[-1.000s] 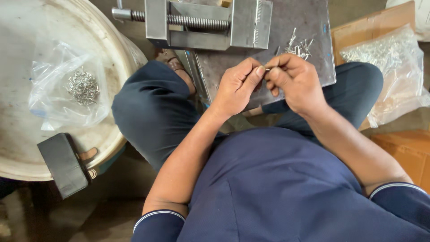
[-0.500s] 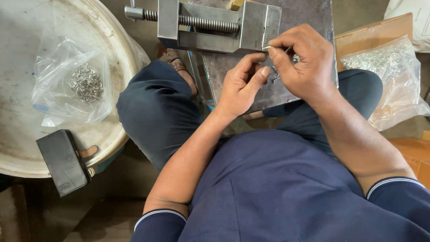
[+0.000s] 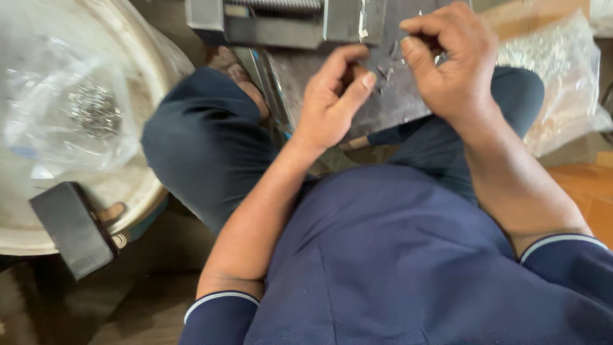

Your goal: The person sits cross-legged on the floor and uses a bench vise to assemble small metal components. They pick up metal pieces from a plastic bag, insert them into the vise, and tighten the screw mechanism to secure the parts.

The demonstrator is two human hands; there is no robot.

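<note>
My right hand (image 3: 450,64) is pinched shut over the grey metal plate (image 3: 396,108) on my lap, with a small shiny metal piece (image 3: 440,59) between thumb and fingers. My left hand (image 3: 332,96) rests on the plate just to its left, fingers curled in and thumb stretched toward the right hand. I see nothing in it. A few small metal bits (image 3: 386,71) lie on the plate between the hands. A steel vise (image 3: 287,19) sits at the plate's far edge, beyond the left hand. The picture is blurred.
A round white basin (image 3: 137,185) at the left holds a clear bag of small metal parts (image 3: 96,108). A dark hammer head (image 3: 73,227) leans on its near rim. Another clear bag of parts (image 3: 562,76) lies on cardboard at the right.
The view has dropped and moved closer. My right hand lifted away from my left hand and moved farther out over the plate. My left hand stayed low on the plate.
</note>
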